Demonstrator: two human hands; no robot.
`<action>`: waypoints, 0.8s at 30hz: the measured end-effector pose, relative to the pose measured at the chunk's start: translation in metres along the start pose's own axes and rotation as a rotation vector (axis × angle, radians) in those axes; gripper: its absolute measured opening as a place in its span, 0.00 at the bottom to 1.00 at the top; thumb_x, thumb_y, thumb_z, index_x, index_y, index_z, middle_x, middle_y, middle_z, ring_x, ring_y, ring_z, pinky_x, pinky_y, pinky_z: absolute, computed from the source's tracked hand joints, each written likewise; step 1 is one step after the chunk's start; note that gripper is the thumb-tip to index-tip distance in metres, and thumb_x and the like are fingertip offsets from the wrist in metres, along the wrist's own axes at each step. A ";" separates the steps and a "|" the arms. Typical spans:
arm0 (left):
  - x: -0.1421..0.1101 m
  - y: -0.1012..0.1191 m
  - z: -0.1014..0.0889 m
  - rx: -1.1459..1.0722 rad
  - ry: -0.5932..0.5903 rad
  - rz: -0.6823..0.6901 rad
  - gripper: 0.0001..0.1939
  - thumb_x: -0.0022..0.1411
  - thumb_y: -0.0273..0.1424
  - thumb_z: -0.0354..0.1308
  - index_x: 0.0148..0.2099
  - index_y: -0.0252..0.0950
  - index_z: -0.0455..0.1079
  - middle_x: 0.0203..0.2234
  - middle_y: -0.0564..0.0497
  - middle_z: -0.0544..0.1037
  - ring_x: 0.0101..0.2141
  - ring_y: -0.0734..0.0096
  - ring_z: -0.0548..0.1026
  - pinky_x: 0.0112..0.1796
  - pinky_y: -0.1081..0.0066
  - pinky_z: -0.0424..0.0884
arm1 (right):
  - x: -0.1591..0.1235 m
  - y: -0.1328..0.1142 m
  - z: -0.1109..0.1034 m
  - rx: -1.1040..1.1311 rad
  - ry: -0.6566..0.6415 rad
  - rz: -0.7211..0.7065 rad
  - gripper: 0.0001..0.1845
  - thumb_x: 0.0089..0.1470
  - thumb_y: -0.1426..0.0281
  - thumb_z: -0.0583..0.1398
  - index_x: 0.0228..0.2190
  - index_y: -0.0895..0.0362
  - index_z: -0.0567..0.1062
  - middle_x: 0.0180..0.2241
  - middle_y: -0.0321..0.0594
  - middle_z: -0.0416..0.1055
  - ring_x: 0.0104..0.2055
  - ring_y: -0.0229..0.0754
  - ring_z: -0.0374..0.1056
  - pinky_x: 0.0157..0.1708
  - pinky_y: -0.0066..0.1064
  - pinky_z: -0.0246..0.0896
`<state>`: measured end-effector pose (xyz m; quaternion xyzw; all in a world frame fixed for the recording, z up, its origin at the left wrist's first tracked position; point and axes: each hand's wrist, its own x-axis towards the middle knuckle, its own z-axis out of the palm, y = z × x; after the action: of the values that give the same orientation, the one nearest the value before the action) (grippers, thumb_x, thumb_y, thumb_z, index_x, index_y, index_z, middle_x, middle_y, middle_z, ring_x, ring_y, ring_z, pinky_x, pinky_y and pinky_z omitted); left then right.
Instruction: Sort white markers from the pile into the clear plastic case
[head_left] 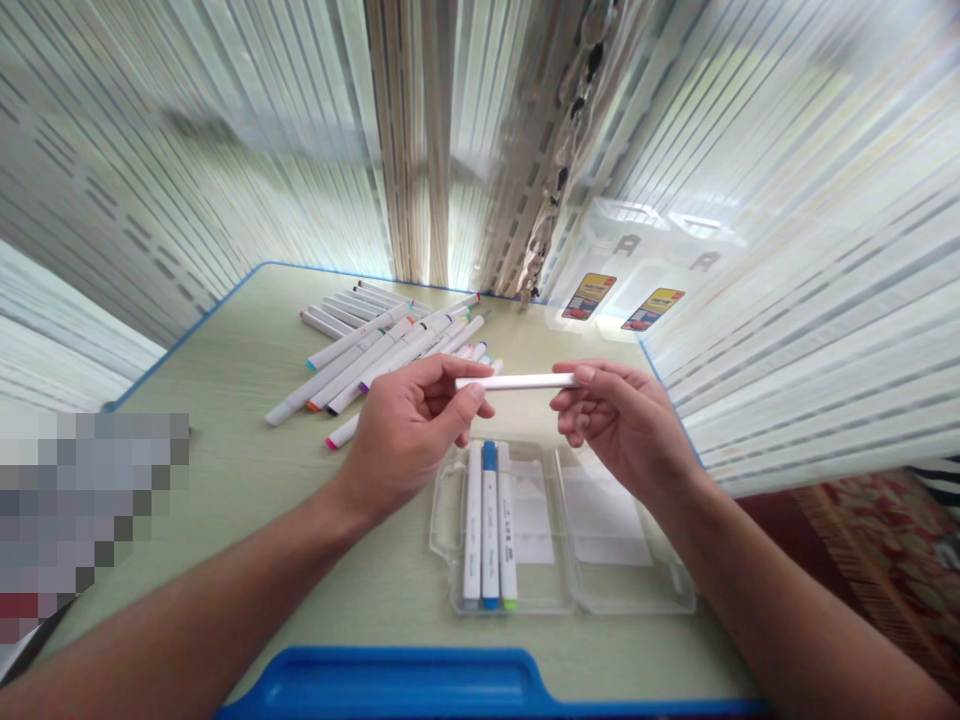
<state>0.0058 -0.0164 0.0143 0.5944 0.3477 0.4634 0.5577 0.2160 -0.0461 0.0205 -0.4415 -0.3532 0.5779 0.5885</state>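
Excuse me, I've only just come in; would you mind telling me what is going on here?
A person is holding a white marker level between the left hand and the right hand. Nearer the person, a clear case lies open on the table, with three markers side by side in its left half. Many loose markers lie in a pile beyond the left hand.

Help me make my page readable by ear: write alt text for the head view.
A person's left hand and right hand hold a white marker between them, one at each end. Lower in view, an open clear case holds three markers side by side in its left half; beyond, more markers lie piled on a pale green table.
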 end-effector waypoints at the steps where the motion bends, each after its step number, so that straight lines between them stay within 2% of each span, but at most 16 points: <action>1: 0.000 0.000 0.000 -0.001 0.000 -0.004 0.10 0.62 0.28 0.63 0.44 0.28 0.75 0.25 0.52 0.80 0.20 0.82 0.71 0.21 0.82 0.68 | 0.000 0.000 0.000 -0.011 -0.008 -0.005 0.08 0.49 0.70 0.69 0.32 0.61 0.83 0.22 0.41 0.80 0.18 0.36 0.73 0.14 0.20 0.67; 7: 0.000 0.001 0.000 0.012 0.019 -0.021 0.10 0.60 0.30 0.66 0.42 0.30 0.75 0.24 0.53 0.78 0.20 0.80 0.72 0.21 0.81 0.68 | -0.002 0.004 -0.001 -0.113 -0.041 -0.054 0.09 0.48 0.68 0.72 0.33 0.59 0.82 0.23 0.39 0.80 0.18 0.36 0.73 0.14 0.21 0.66; 11: 0.001 0.003 0.000 0.024 0.009 -0.031 0.10 0.59 0.30 0.66 0.41 0.30 0.75 0.23 0.52 0.78 0.20 0.78 0.73 0.20 0.80 0.68 | -0.003 0.008 -0.004 -0.258 -0.059 -0.143 0.11 0.47 0.67 0.73 0.31 0.58 0.80 0.23 0.38 0.79 0.19 0.36 0.72 0.17 0.23 0.66; 19: -0.005 -0.001 0.003 0.093 -0.138 -0.063 0.09 0.62 0.30 0.64 0.43 0.30 0.76 0.25 0.50 0.80 0.23 0.75 0.76 0.25 0.78 0.72 | -0.008 0.006 0.002 -0.670 -0.066 -0.209 0.15 0.43 0.63 0.75 0.25 0.59 0.79 0.19 0.36 0.73 0.19 0.33 0.62 0.17 0.24 0.53; 24: -0.006 -0.002 0.001 0.112 -0.211 -0.053 0.10 0.65 0.30 0.60 0.46 0.30 0.76 0.28 0.49 0.80 0.24 0.76 0.76 0.27 0.77 0.72 | -0.011 0.006 0.005 -0.797 -0.078 -0.264 0.15 0.45 0.62 0.74 0.24 0.60 0.79 0.20 0.37 0.74 0.21 0.34 0.62 0.19 0.25 0.53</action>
<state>0.0054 -0.0224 0.0112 0.6607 0.3283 0.3631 0.5691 0.2082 -0.0563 0.0177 -0.5633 -0.6247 0.3319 0.4268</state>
